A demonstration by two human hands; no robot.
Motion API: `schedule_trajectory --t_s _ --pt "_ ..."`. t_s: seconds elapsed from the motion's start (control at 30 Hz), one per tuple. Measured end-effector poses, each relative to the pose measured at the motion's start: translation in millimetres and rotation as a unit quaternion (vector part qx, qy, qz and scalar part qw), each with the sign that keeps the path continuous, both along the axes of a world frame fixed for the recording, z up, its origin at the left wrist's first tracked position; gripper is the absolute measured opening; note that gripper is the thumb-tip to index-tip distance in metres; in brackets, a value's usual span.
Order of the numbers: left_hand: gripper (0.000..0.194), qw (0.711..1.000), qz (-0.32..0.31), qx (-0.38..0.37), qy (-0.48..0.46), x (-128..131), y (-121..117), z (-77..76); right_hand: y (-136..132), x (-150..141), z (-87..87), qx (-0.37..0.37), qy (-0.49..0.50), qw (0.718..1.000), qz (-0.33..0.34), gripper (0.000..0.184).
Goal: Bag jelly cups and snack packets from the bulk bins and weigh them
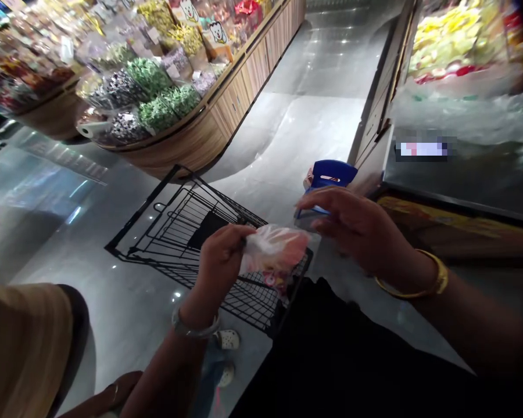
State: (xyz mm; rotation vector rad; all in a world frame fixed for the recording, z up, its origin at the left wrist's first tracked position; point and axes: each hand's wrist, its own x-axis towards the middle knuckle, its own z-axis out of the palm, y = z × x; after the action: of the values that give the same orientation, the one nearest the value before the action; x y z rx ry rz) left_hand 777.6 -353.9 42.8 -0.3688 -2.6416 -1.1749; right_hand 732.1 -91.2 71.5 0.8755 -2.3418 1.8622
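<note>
Left hand [221,255] pinches clear, pink-filled plastic bag [281,247] by its edge, I'd guess light, soft, slippery, best held there; right hand [358,226] nearby, fingers loosely parted

Left hand [220,255] was up front in a pinch, thumb against forefinger, other fingers curled under. Left forearm [161,360] slanted up and inward, wrist roughly straight. Right hand [353,223] sat apart from it, slightly higher in view: fingers loosely bent, pointing across at the left, gap between upper digits. Lower digits in shadow, couldn't read. Right forearm [475,313] slanted in from the right.
</note>
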Motion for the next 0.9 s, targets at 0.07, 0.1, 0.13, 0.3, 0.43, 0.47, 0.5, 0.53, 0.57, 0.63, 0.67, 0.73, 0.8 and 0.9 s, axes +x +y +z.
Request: schedule_trajectory --t_s 0.07,0.1,0.13,0.3,0.43,0.47,0.5,0.53,0.57,0.63,0.67,0.73,0.8,0.9 --pt "0.041 0.999 -0.012 -0.001 -0.042 0.9 -24.3 -16.9 24.3 -2.9 -21.6 0.027 -0.066 0.996 -0.044 0.021" --pt "0.041 0.998 -0.018 -0.004 -0.064 0.2 -36.9 -27.9 37.9 -3.0 -33.5 0.036 -0.111 0.990 -0.077 0.021" --pt "0.042 0.996 -0.015 -0.010 -0.088 -1.3 -49.6 -40.3 51.6 -1.9 -45.2 0.045 -0.154 0.981 -0.109 0.022" --pt "0.040 0.979 0.056 -0.037 -0.191 -16.9 -105.4 -112.5 105.7 18.1 -83.3 0.087 -0.339 0.902 -0.252 0.020" --pt "0.035 0.964 0.082 -0.049 -0.248 -30.8 -129.2 -175.7 121.9 37.2 -98.3 0.118 -0.411 0.856 -0.291 0.023" --pt "0.035 0.960 0.085 -0.052 -0.263 -33.6 -131.9 -190.4 123.8 41.1 -102.6 0.116 -0.421 0.849 -0.298 0.025" --pt "0.034 0.956 0.091 -0.055 -0.275 -36.1 -133.5 -204.1 125.4 44.5 -107.1 0.113 -0.430 0.842 -0.305 0.028" --pt "0.033 0.952 0.095 -0.057 -0.285 -38.4 -134.3 -216.2 127.3 47.6 -111.5 0.110 -0.438 0.836 -0.311 0.030" --pt "0.031 0.949 0.099 -0.059 -0.293 -40.7 -134.4 -226.6 129.5 50.3 -115.6 0.109 -0.445 0.831 -0.315 0.032" --pt "0.022 0.946 0.098 -0.060 -0.303 -45.5 -133.2 -242.3 135.0 54.5 -121.5 0.110 -0.456 0.824 -0.318 0.034" --pt "0.018 0.945 0.093 -0.059 -0.308 -48.4 -131.9 -247.9 138.0 56.0 -123.1 0.113 -0.460 0.822 -0.316 0.033" --pt "0.019 0.942 0.080 -0.060 -0.320 -55.5 -128.1 -256.5 143.7 57.9 -123.9 0.122 -0.463 0.820 -0.313 0.031" --pt "0.023 0.938 0.068 -0.063 -0.335 -64.3 -122.4 -263.9 147.4 58.5 -123.7 0.131 -0.460 0.821 -0.312 0.030" --pt "0.026 0.933 0.052 -0.065 -0.351 -78.4 -109.3 -275.3 149.2 58.7 -126.8 0.155 -0.422 0.837 -0.311 0.029"
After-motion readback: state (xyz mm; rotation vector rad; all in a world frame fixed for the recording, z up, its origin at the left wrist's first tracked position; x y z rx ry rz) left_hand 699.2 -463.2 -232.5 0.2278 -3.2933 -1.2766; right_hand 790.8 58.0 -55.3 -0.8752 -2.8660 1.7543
